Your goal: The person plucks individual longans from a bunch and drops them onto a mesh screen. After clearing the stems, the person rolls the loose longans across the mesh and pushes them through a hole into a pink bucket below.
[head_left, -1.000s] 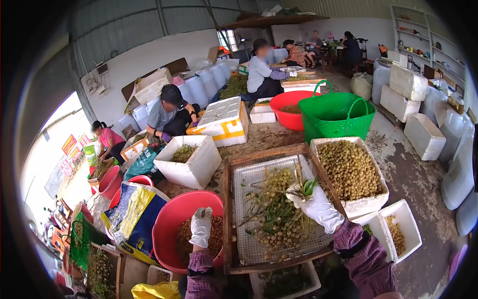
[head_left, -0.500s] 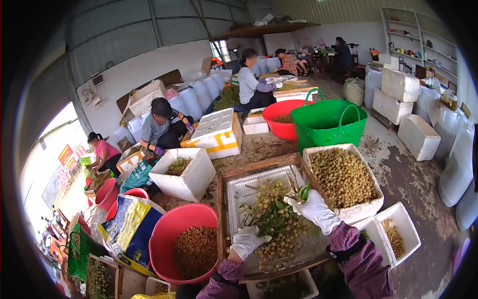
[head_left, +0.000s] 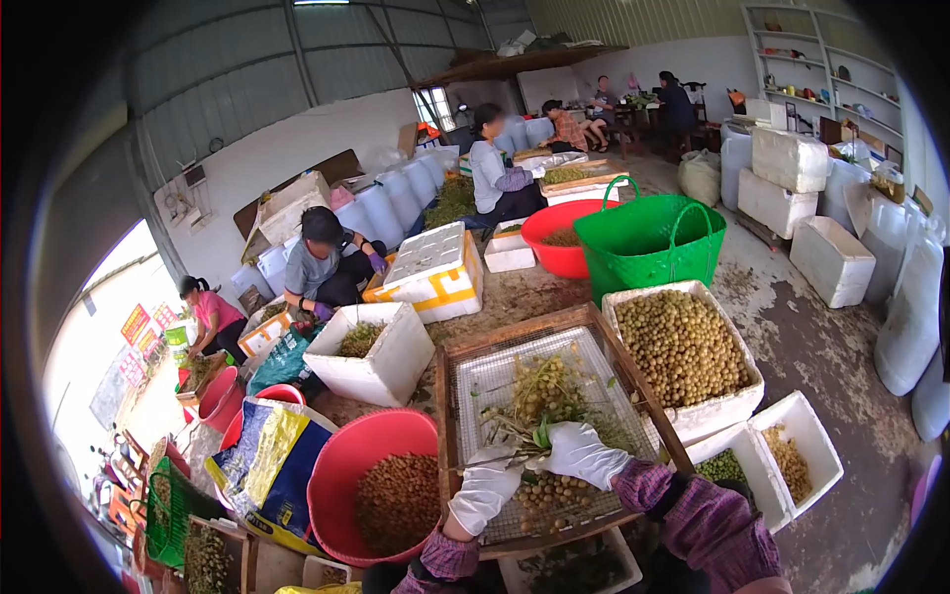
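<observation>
A wood-framed mesh tray [head_left: 614,391] lies before me with bunches of round yellow-brown longans on stems [head_left: 549,391]. Low over its near half, my left hand [head_left: 487,487], in a white glove, is closed on the stems of a leafy longan bunch [head_left: 539,436]. My right hand [head_left: 582,455], gloved too, has its fingers closed on the same bunch close beside the left. Below the hands, loose longans [head_left: 554,495] rest on the mesh. Gloves and leaves hide the fingertips in part.
Right of the tray stands a foam box [head_left: 708,421] of longans, with smaller foam boxes [head_left: 816,485] nearer me. A red tub [head_left: 332,475] holds fruit at left. A green basket [head_left: 648,262] is beyond. Several people sit working among boxes and tubs.
My right hand has come down and left from the tray's right side to meet the left hand. The upright stems and leaves it held are lowered. My view has shifted slightly.
</observation>
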Demonstrator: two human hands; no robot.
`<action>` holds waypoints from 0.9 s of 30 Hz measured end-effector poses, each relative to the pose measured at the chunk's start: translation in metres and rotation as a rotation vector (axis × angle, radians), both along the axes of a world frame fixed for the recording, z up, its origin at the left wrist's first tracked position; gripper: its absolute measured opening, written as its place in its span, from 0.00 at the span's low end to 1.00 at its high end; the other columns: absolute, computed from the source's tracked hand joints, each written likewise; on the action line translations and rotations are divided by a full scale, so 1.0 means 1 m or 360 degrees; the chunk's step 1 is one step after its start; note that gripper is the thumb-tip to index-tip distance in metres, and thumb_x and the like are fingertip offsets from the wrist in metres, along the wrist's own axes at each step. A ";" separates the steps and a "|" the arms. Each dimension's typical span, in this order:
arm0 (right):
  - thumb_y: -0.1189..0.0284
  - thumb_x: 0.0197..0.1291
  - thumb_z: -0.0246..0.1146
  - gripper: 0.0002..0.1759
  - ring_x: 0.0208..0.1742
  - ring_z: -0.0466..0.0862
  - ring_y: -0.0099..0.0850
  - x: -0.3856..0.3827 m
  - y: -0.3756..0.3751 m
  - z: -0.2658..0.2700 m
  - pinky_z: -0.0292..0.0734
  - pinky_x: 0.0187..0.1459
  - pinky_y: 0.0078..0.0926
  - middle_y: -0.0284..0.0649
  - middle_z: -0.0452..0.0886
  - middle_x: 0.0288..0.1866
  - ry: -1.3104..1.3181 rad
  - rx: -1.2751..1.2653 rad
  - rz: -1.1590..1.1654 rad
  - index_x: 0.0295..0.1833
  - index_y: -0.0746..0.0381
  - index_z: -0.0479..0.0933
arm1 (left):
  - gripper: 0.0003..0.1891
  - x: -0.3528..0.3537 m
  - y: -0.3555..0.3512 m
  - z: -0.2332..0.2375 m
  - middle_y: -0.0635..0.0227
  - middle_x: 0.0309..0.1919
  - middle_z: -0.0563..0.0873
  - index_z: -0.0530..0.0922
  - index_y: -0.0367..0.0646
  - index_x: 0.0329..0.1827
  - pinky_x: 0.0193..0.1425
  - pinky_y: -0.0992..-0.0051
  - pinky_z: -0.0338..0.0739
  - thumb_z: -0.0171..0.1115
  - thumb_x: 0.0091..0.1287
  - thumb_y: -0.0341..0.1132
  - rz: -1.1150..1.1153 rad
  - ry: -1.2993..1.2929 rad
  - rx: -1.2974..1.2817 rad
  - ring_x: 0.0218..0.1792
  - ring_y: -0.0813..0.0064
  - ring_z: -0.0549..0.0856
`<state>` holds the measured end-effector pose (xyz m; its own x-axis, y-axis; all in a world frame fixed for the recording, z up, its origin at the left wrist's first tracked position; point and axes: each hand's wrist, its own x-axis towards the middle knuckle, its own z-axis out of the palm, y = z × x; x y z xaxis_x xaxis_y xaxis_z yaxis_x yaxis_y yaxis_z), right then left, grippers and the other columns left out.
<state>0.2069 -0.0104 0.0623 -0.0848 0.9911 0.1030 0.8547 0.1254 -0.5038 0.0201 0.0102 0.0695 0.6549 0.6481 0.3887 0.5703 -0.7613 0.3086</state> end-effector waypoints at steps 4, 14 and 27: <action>0.50 0.45 0.70 0.25 0.37 0.83 0.50 0.006 0.011 0.019 0.78 0.40 0.41 0.50 0.82 0.31 0.0073 0.0325 -0.0097 0.36 0.62 0.81 | 0.13 0.008 -0.002 0.034 0.68 0.35 0.83 0.78 0.43 0.52 0.43 0.78 0.77 0.61 0.65 0.29 0.0033 -0.1156 -0.1152 0.35 0.73 0.83; 0.62 0.61 0.67 0.16 0.26 0.75 0.18 0.048 0.013 0.054 0.71 0.27 0.20 0.30 0.83 0.32 0.1639 0.0051 -0.0003 0.45 0.63 0.82 | 0.16 -0.017 0.021 0.000 0.67 0.49 0.83 0.76 0.42 0.58 0.42 0.83 0.78 0.61 0.68 0.32 0.0080 -0.1052 -0.1439 0.38 0.84 0.81; 0.78 0.57 0.63 0.08 0.19 0.78 0.25 0.039 0.013 0.054 0.73 0.17 0.21 0.46 0.85 0.35 0.2077 0.0054 -0.0109 0.41 0.72 0.80 | 0.17 -0.029 0.064 -0.060 0.71 0.39 0.82 0.77 0.40 0.53 0.38 0.77 0.77 0.67 0.64 0.36 0.0626 -0.1788 -0.1739 0.33 0.80 0.79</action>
